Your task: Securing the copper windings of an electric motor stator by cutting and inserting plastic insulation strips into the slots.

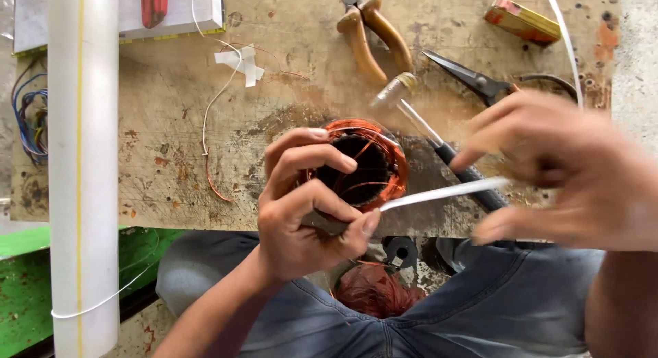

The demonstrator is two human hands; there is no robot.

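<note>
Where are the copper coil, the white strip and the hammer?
Copper coil (392, 167): head view, on its orange right rim.
White strip (439, 193): head view, mid-length between the hands.
Hammer (393, 92): head view, on its metal head.

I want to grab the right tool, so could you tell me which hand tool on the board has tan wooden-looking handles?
The pliers at the top centre: two curved tan handles. The scissors beside them are dark metal.
</note>
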